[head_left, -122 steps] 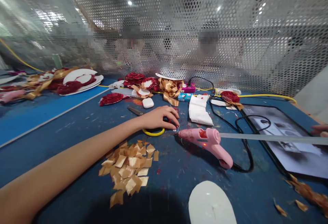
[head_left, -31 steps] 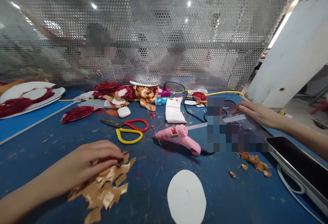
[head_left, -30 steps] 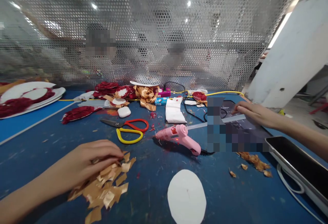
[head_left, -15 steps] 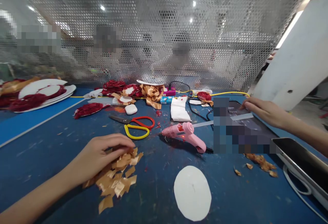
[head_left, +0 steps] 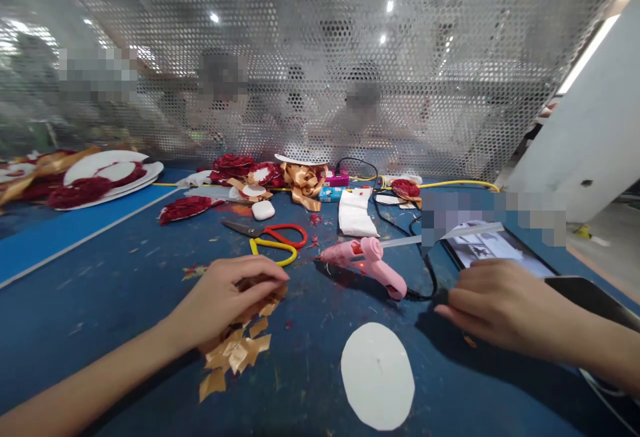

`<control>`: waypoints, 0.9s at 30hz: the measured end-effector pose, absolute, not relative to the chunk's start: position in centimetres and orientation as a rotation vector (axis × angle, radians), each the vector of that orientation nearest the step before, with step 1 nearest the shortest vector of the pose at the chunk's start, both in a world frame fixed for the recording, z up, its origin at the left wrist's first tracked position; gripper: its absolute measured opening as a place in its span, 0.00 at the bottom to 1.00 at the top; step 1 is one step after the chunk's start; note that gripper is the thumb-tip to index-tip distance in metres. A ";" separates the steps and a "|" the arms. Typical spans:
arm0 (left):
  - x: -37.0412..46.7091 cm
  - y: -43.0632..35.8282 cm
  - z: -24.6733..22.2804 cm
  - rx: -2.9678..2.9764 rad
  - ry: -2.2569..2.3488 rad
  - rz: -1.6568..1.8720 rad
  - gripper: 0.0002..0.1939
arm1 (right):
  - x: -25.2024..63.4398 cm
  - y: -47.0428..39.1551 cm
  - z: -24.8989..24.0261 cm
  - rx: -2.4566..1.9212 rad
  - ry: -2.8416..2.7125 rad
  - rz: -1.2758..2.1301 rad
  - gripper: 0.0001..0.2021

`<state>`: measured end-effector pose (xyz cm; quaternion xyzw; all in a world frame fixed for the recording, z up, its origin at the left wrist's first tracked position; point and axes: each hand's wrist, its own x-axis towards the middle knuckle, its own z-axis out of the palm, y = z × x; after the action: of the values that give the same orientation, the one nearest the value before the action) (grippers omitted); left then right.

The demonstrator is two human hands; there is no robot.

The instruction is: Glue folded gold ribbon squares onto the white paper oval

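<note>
My left hand (head_left: 235,294) is curled low over a pile of gold ribbon scraps (head_left: 235,354), thumb against the fingertips; whatever lies between them is hidden. To the right, my right hand (head_left: 505,304) hovers above the table with fingers folded in and nothing visible in them, in front of a lit tablet (head_left: 490,247). Between the hands lies a pink glue gun (head_left: 365,264) on its side, its small light glowing and a clear glue stick (head_left: 400,242) in its back. Nearer to me is a white oval disc (head_left: 377,377). Scissors (head_left: 283,240) with red and yellow handles lie beyond my left hand.
Dark red petal pieces (head_left: 187,209), a white case (head_left: 263,210), gold ribbon (head_left: 303,184) and white paper (head_left: 356,214) line the back. White plates (head_left: 107,174) stand far left. A black cord (head_left: 430,277) trails from the glue gun; a phone (head_left: 595,297) is at right.
My right hand has come from the tablet's far side towards me and left, its fingers folding in. The tablet screen has lit up. My left hand stays over the scraps as the view shifts slightly.
</note>
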<state>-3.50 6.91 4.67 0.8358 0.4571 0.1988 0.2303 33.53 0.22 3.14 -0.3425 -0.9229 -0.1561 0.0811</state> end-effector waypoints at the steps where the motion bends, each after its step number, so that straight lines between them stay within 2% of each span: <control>1: -3.2 6.9 4.8 2.268 1.255 0.536 0.08 | 33.0 0.4 3.3 -0.934 -2.748 -0.474 0.18; 5: -1.0 6.3 5.6 2.038 1.193 0.533 0.09 | 30.1 0.6 3.9 -0.664 -2.693 -0.416 0.17; 10: 1.3 4.4 5.6 1.774 1.118 0.526 0.10 | 26.6 -1.8 3.3 -0.540 -2.692 -0.268 0.16; 13: 2.0 3.6 5.2 1.699 1.081 0.479 0.10 | 26.5 -2.1 2.6 -0.704 -2.594 -0.296 0.16; 16: 2.8 3.1 4.9 1.629 1.046 0.457 0.10 | 27.5 -0.5 2.3 -1.052 -2.419 -0.317 0.16; 20: 4.0 2.7 4.1 1.437 0.931 0.385 0.11 | 28.1 1.7 2.7 -1.402 -2.213 0.076 0.07; 24: 4.2 2.0 2.5 1.220 0.837 0.366 0.15 | 27.4 1.7 2.9 -1.324 -2.111 0.495 0.22; 27: 3.7 1.8 1.6 1.151 0.834 0.390 0.17 | 27.2 1.5 2.6 -1.276 -2.084 0.624 0.26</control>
<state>3.69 1.85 1.57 0.5247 0.3803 0.1778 0.7406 27.17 1.51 2.61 -0.4817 -0.7871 0.2355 0.3048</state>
